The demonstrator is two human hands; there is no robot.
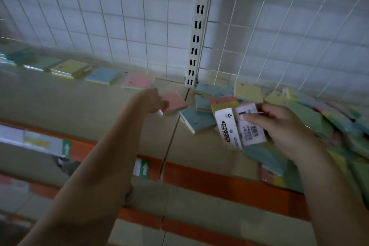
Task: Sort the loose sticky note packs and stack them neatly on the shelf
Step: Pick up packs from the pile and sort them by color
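Right-edge pack pile (343,126) blurred, cropped

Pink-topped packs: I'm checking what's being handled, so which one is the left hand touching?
The pink pack at the left hand's fingertips, nearest the shelf seam; the other pink pack lies untouched farther back.

Two bare forearms reach into the head view, both uncovered from the bottom edge of the frame to the wrists, with no sleeve, cuff or glove on either. The left hand (150,101) and the right hand (279,124) are bare too: no ring, watch or band shows. The fingernails are short and plain, though blur softens them.
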